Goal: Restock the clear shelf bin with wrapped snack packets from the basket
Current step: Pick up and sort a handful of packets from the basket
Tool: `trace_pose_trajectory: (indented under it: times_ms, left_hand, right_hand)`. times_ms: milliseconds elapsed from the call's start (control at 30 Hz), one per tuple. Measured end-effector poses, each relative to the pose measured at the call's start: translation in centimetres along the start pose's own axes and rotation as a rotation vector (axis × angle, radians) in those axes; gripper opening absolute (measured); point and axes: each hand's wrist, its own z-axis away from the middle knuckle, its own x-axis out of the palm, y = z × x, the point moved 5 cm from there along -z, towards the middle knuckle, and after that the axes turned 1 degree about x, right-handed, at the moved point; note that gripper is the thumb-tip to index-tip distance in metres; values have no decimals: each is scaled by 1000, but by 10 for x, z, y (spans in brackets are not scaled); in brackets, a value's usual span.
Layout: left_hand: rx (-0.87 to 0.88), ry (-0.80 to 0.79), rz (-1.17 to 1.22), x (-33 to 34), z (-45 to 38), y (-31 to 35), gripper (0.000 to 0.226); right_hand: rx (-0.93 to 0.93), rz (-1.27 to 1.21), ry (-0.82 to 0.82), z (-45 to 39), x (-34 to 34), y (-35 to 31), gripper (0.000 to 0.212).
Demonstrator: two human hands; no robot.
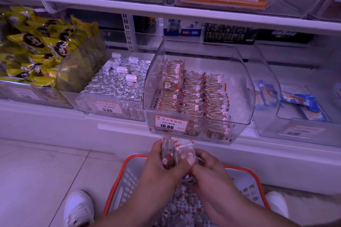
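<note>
Shelf bin (245, 86); basket (245, 171) contents half-hidden

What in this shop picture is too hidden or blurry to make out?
Head view only:
- How many snack packets the left hand and right hand grip: fingers cover them.
- How full the basket is: the forearms hide most of it.
- The small print on the 10.80 price tag: too small.
- The far-right bin's tag: blurred.
- The top-left price sign: cut off by the top edge.
</note>
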Motion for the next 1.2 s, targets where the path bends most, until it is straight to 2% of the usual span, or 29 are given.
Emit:
trace_pose_trajectory:
  times_ms: [133, 267, 500, 633, 700, 800, 867, 967, 1100, 1200]
  left_hand:
    - [-125, 51, 235, -1, -2, -8, 27]
    - [-185, 146, 251, -14, -10, -10, 21]
    - [-36, 124, 240, -5, -8, -8, 22]
    - [88, 112, 63, -3, -10, -3, 17]
    - [114, 112, -17, -4, -12, -1, 26]
    - [31, 227, -17, -12, -12, -5, 52]
    - [-94, 299, 115, -16, -12, -9, 57]
    - [-228, 344, 271, -17, -12, -9, 47]
    - [-241, 345, 269, -18, -15, -9, 21]
    - [-259, 335, 363, -17, -17, -7, 25]
  right_hand:
    - [12, -99, 64, 0, -5, -4, 17]
    - [44, -157, 89, -4, -15, -14, 19]
    - [138, -216, -158, 5, 4, -2, 34]
    - [196, -238, -230, 7, 6, 2, 37]
    - [219, -239, -286, 8, 7, 0, 38]
    - [197, -262, -321, 13, 12, 1, 38]
    - [176, -265, -332, 15, 16, 4, 40]
    - [123, -267, -341, 16, 19, 8, 40]
    - [17, -208, -394, 15, 23, 7, 35]
    - [-124, 134, -377, 11, 20, 2, 36]
